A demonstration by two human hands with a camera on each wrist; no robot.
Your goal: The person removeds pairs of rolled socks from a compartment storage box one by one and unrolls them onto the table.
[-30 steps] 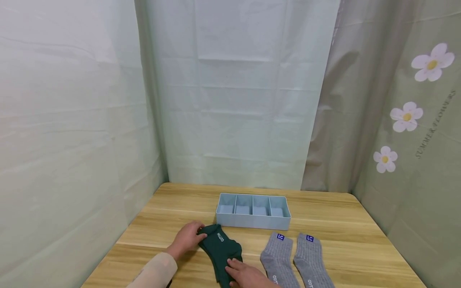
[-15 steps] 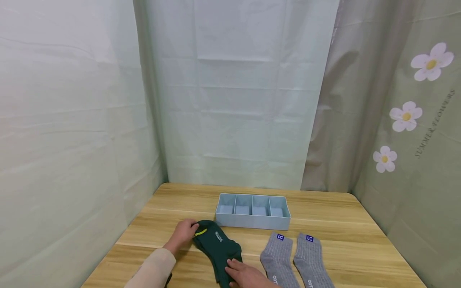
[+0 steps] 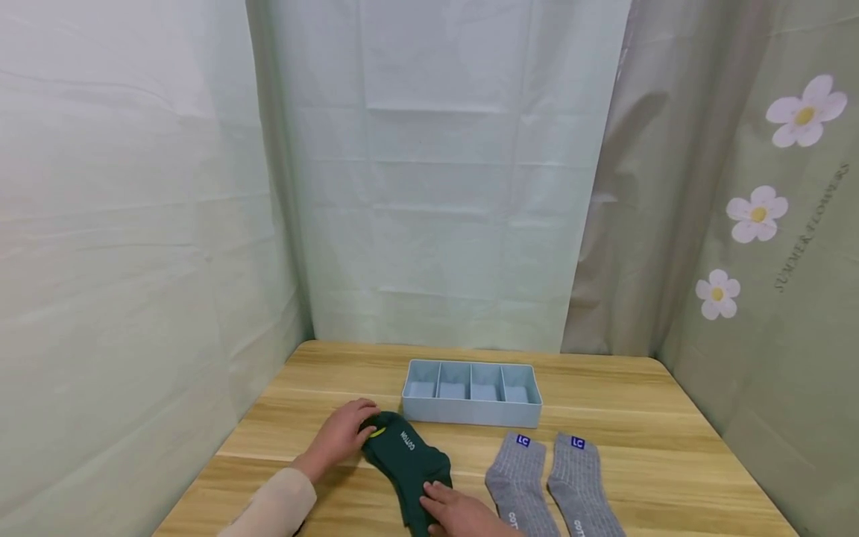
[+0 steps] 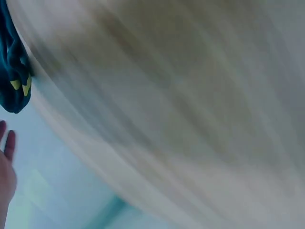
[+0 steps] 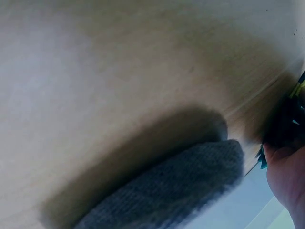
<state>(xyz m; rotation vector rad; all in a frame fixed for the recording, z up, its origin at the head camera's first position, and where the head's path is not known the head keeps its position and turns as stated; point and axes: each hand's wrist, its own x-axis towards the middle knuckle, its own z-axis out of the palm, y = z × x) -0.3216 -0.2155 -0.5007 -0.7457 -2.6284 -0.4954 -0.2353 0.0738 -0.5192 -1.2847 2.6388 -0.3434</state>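
Observation:
A pair of dark green socks (image 3: 408, 459), laid one over the other, has "COTTON" lettering and a yellow mark at the cuff. My left hand (image 3: 341, 434) is at the cuff end, thumb and fingers spread apart. In the left wrist view, a gap shows between that hand (image 4: 5, 174) and the green cuff (image 4: 14, 71) with its yellow marks. Toward the front, my right hand (image 3: 464, 513) rests its extended fingers on the foot part. Two grey ribbed socks (image 3: 523, 477) with blue "LC" labels lie side by side to the right of it.
A light blue box (image 3: 472, 412) with several compartments stands behind the socks on the wooden table (image 3: 644, 418). Pale curtains (image 3: 436, 186) enclose the table at the back and sides. A grey sock (image 5: 176, 186) looms close in the right wrist view.
The green cuff has shifted outward to the left, and its yellow mark came into view. My left hand's fingers have since spread at the cuff. The right hand stays in place.

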